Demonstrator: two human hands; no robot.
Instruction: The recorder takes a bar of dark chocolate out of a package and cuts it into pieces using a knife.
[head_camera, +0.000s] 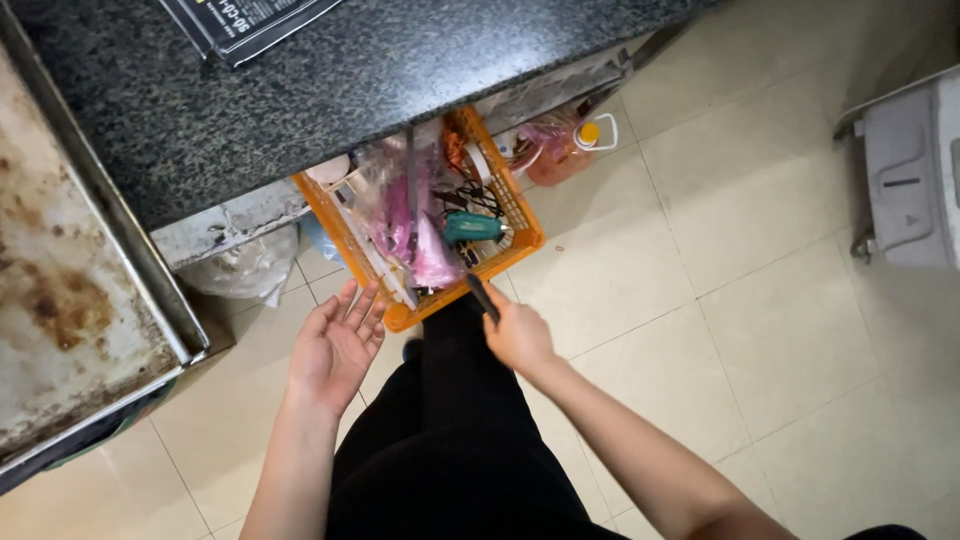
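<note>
From the head view I see my right hand (520, 335) closed around a dark slender handle (482, 297), its tip reaching over the near edge of an orange plastic basket (527, 243) that sits on the tiled floor (760, 330), half tucked under a speckled dark granite counter (330, 90). My left hand (335, 345) hovers just beside the basket's near corner, palm up, fingers spread wide and holding nothing. Inside the basket I make out pink plastic bags (420, 235), a teal tool (470, 228) and tangled black cords. A bottle with a yellow cap (588, 133) lies behind the basket. A rusty metal tray (60, 300) sits at my left.
</note>
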